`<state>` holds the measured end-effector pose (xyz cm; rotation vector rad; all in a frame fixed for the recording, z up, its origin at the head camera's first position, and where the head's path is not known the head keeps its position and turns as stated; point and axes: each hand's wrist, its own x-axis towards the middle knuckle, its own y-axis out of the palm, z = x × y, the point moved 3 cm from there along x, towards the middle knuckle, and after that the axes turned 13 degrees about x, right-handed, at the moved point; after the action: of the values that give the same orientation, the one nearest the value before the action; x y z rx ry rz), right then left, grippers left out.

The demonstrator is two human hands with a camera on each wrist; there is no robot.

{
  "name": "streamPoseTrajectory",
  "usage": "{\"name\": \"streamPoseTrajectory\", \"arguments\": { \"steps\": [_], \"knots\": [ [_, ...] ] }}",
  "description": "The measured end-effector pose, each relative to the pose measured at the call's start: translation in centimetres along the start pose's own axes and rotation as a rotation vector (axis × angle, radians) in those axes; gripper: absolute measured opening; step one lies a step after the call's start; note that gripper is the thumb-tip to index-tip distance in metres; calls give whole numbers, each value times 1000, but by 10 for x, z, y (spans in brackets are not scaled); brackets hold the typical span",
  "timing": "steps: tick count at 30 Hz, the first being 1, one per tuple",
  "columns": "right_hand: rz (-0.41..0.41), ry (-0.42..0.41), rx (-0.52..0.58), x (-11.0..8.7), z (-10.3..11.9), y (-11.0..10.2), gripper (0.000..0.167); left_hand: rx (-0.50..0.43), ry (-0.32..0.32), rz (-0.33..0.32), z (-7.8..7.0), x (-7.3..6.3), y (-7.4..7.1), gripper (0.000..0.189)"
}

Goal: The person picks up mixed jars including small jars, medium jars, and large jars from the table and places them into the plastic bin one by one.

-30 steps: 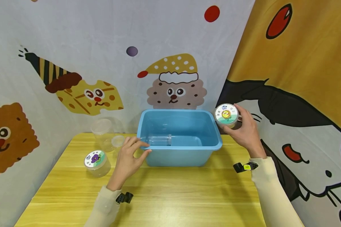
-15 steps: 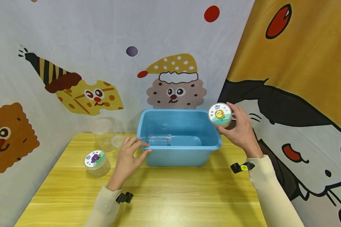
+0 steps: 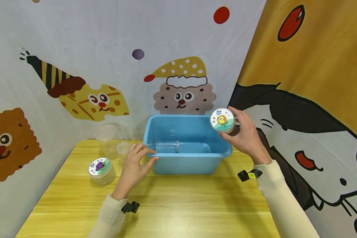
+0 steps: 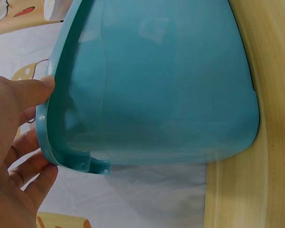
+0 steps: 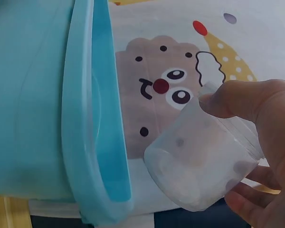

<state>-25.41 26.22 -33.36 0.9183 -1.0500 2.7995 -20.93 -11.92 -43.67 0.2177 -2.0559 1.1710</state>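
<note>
Gripping a sunflower jar (image 3: 222, 119) in the right hand (image 3: 246, 137), with thumb on the near side and fingers round the far one, and holding it tilted above the back right part of a blue bin (image 3: 184, 165). Keeps no contact between jar and bin in the right wrist view. Pinches the rim (image 3: 193, 155) at the front left corner with the left hand (image 3: 136, 165), thumb and fingers close together on its two sides. Wears cream sleeves (image 3: 108, 215), with a small black device (image 3: 134, 207) strapped at each wrist. Has a clear tube (image 3: 166, 146) lying on its side inside the bin, in the left half, near the front wall. Has also, on the yellow wooden table (image 3: 181, 208) beyond the left hand, a purple-flower jar (image 3: 100, 168) standing lidded, a tall clear container (image 3: 108, 142) upright behind it, and a small clear container (image 3: 123, 148) between that and the hand; cannot tell whether touching. Faces a pale curtain (image 3: 172, 29) printed with a cheese (image 3: 95, 100) in a striped hat and a greyish cookie (image 3: 184, 97) in a spotted cap, next to an orange, black and white cloth (image 3: 261, 59) on the right
</note>
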Motion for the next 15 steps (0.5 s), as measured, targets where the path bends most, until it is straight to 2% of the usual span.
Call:
{"name": "streamPoseTrajectory", "arguments": {
  "steps": [4, 15],
  "knots": [
    [19, -35, 9, 4, 7, 3, 94, 2, -3, 3, 0, 0, 0, 18],
    [100, -60, 13, 15, 27, 12, 96, -5, -1, 1, 0, 0, 0, 18]
  ]
}}
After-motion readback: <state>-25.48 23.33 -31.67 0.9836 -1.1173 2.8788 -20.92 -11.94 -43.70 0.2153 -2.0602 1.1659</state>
